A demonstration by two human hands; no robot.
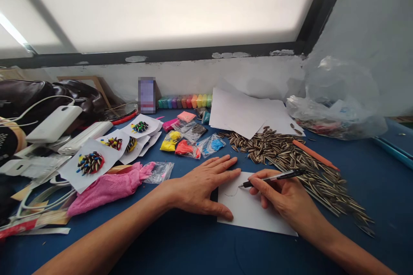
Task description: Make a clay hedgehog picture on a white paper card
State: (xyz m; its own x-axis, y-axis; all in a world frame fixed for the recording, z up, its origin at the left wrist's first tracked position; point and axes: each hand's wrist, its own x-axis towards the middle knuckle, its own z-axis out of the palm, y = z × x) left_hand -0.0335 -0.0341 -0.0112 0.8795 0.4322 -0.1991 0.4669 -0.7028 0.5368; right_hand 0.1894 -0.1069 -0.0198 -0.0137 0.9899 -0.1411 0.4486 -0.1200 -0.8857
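A white sheet of paper [254,217] lies on the blue table in front of me, with a thin curved line drawn near its upper left. My left hand [203,187] rests flat over the sheet's left edge, its fingers spread. Between the fingers of my right hand [284,197] is a black pen [274,177], its tip touching the paper at the end of the line. Just beyond the paper spreads a heap of striped sunflower seeds [271,148], with an orange stick [316,155] lying across it.
Left of centre lie small bags of yellow clay [170,141], red clay [187,149] and blue clay [213,144]. Cards with seed-and-clay figures [90,163] sit beside a pink cloth [109,187]. More white sheets [235,111] and a plastic bag [338,111] are at the back.
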